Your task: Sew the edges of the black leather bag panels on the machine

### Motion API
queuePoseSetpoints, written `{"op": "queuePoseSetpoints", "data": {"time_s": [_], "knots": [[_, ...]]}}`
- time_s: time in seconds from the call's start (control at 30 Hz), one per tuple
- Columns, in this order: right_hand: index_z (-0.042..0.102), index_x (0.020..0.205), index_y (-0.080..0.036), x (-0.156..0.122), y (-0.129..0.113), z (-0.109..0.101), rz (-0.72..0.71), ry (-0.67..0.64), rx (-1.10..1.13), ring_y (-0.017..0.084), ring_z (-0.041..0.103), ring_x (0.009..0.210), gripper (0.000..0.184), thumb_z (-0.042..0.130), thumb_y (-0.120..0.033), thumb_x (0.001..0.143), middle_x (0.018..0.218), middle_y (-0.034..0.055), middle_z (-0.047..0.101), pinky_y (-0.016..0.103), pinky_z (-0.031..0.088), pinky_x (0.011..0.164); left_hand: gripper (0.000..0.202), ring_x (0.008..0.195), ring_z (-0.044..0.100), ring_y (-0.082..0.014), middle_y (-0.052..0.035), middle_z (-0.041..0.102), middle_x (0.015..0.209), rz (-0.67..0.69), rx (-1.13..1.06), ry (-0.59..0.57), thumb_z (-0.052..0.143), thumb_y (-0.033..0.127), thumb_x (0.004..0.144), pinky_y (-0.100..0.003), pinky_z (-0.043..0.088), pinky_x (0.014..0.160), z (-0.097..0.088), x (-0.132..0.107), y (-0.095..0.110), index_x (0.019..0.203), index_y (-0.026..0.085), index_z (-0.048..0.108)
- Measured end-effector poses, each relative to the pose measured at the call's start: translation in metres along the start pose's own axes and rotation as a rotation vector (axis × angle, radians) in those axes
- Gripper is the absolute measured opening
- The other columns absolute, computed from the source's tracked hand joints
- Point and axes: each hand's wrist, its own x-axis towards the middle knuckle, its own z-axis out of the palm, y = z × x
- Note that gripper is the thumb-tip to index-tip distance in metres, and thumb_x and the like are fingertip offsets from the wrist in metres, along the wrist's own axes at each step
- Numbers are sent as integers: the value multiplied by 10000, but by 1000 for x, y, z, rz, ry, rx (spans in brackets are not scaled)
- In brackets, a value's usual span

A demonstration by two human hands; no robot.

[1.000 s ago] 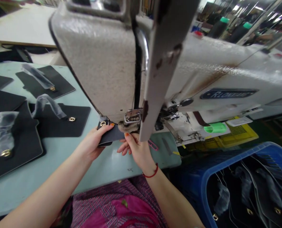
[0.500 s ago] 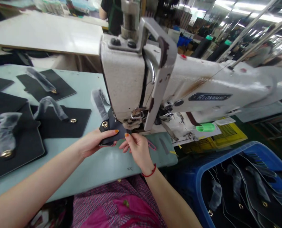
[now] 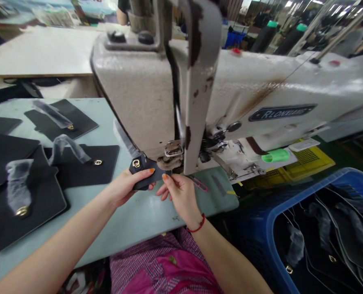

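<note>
Under the head of a white sewing machine [image 3: 135,85] lies a small black leather-like panel [image 3: 150,165] with a gold metal clasp [image 3: 136,163]. My left hand [image 3: 123,188] grips its left side, thumb on top and fingers beneath. At the panel's right end, close by the presser foot, the thumb and forefinger of my right hand [image 3: 181,195] pinch its edge, the other fingers curled loosely below. A clear-wrapped strap [image 3: 123,136] runs from the clasp end and is partly hidden behind the machine head. The needle area is mostly covered by the machine and my fingers.
Several black panels [image 3: 86,171] with wrapped straps and gold clasps lie on the pale table [image 3: 105,216] at left. Pink-handled snips [image 3: 200,184] lie right of my hand. A blue basket [image 3: 271,228] of similar pieces stands at right, near yellow crates [image 3: 313,163].
The view has come closer to the machine and shifted. Both hands keep their hold on the panel, which sits slightly farther under the machine head, its strap now more hidden.
</note>
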Motion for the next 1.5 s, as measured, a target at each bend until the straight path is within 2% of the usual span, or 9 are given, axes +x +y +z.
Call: {"op": "queuePoseSetpoints", "data": {"time_s": [0.23,0.53,0.77,0.87,1.07,1.2,1.3,1.5], "knots": [[588,625,-165,3,3,9,44,40,47,86,600,447,494,467,-511,956,627,40,714,168,356,426,247,557,609,-161,-79,684,637,7,43,15,816,351,667,-239,501,539,-4,5,0,730,133,718],[623,716,-163,6,7,24,94,81,139,96,609,425,489,451,-564,939,631,46,719,168,381,405,210,573,590,-152,-58,678,622,19,59,-23,759,308,723,-233,474,558,-4,3,3,704,114,681],[594,665,-170,9,4,28,97,86,127,92,579,396,461,449,-505,946,555,27,680,171,371,396,197,546,583,-142,-48,670,603,39,-25,52,796,273,680,-216,454,519,2,0,1,744,111,702],[592,651,-174,9,2,28,103,82,119,88,558,387,449,446,-478,947,534,16,664,175,372,397,226,533,586,-143,-55,673,607,47,-59,98,812,307,667,-218,456,506,4,-2,-2,739,118,710],[586,635,-182,10,3,24,112,65,118,93,529,365,445,464,-486,935,494,-4,628,189,414,395,246,529,585,-141,-61,672,614,99,-152,196,820,349,657,-221,454,497,20,-13,-13,682,135,700],[576,621,-184,10,1,16,104,28,85,81,480,325,438,488,-485,927,457,-19,597,180,371,359,267,538,583,-143,-60,663,609,117,-221,266,826,355,635,-230,461,518,33,-19,-20,660,127,690],[567,605,-185,11,-1,12,110,4,45,77,457,315,454,492,-499,924,445,-20,588,184,347,353,258,559,580,-145,-56,659,626,159,-252,312,824,337,630,-241,473,557,41,-21,-23,670,125,682],[531,559,-193,14,0,3,93,-40,-8,74,441,325,473,482,-484,928,413,-28,556,201,400,419,246,617,592,-153,-51,680,697,266,-279,398,787,355,678,-270,498,653,57,-27,-35,688,131,688]]}}
